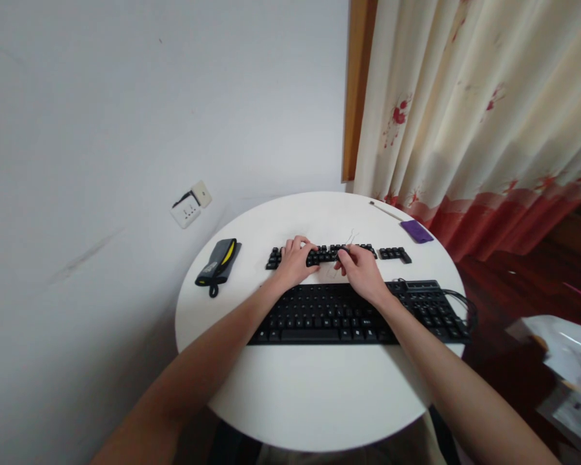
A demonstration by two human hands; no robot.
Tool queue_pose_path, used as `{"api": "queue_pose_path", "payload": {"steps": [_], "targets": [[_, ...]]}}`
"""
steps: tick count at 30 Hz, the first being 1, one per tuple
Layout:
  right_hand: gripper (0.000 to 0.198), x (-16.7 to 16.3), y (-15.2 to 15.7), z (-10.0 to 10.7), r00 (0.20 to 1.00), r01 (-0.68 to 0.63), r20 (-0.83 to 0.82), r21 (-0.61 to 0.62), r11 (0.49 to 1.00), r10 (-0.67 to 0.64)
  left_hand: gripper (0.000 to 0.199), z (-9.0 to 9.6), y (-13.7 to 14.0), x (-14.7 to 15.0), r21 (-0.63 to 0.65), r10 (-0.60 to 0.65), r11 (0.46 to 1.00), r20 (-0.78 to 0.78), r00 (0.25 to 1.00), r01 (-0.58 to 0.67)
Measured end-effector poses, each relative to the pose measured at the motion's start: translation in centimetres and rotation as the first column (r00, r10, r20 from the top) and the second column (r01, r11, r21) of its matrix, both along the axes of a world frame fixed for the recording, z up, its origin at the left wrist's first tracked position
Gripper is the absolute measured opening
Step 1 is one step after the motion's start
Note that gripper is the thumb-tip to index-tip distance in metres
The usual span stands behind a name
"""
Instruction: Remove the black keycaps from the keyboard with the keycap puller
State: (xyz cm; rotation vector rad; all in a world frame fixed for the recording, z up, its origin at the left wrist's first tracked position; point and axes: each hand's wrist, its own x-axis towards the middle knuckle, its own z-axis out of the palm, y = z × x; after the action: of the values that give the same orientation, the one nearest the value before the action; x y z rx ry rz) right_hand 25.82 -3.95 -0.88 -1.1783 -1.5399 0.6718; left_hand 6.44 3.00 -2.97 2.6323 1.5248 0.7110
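The keyboard (314,323) on the near side looks like matt black plastic, as do the loose keys (394,252) beyond it. Smooth white table (314,394). The left case (216,261) and far-right purple pouch (416,231) look like matt cloth. Cloth curtain (465,129), wooden trim (359,90), glossy wood-like floor (489,284), matt wall (223,77), smooth plastic socket (186,210) at left

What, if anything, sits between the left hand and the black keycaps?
Nothing visible: the left hand is right at the black keycaps. The keyboard lies on the near side, not between.
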Motion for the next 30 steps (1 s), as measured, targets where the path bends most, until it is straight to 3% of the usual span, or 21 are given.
{"api": "queue_pose_path", "payload": {"steps": [3,6,10,13,15,20,25,28,30], "targets": [[0.027,0.4,-0.3,0.6,0.989,-0.131,0.072,0.042,0.991,0.127,0.047,0.9,-0.3,-0.2,-0.025,-0.052,0.998,0.05,0.997,0.053],[0.028,0.9,-1.0,1.4,0.931,-0.338,0.148,0.01,0.941,0.333,0.028,2.4,-1.3,-0.6,-0.134,-0.286,0.945,0.113,0.952,0.299],[0.028,1.3,-1.7,2.2,0.83,-0.517,0.199,-0.08,0.852,0.522,0.011,4.1,-2.9,-1.0,-0.385,-0.545,0.742,0.132,0.828,0.549],[0.028,1.5,-1.8,2.3,0.784,-0.571,0.204,-0.135,0.81,0.587,0.012,4.3,-3.4,-1.2,-0.533,-0.642,0.575,0.176,0.746,0.621],[0.026,1.6,-1.7,2.2,0.752,-0.613,0.189,-0.151,0.776,0.631,0.016,4.1,-3.4,-1.2,-0.584,-0.657,0.514,0.203,0.726,0.628],[0.037,1.6,-1.5,1.9,0.669,-0.707,0.161,-0.164,0.688,0.726,0.022,3.6,-3.3,-1.0,-0.591,-0.626,0.534,0.203,0.752,0.604],[0.03,1.4,-2.0,2.1,0.6,-0.769,0.138,-0.172,0.616,0.788,0.024,3.8,-3.8,-0.3,-0.532,-0.692,0.531,0.176,0.7,0.66],[0.025,1.4,-2.1,1.9,0.61,-0.748,0.174,-0.197,0.634,0.773,0.026,3.8,-4.2,0.1,-0.484,-0.72,0.532,0.174,0.672,0.695],[0.023,1.5,-2.1,1.6,0.658,-0.695,0.198,-0.211,0.687,0.726,0.028,3.8,-4.3,0.3,-0.478,-0.709,0.54,0.185,0.681,0.693]]}}
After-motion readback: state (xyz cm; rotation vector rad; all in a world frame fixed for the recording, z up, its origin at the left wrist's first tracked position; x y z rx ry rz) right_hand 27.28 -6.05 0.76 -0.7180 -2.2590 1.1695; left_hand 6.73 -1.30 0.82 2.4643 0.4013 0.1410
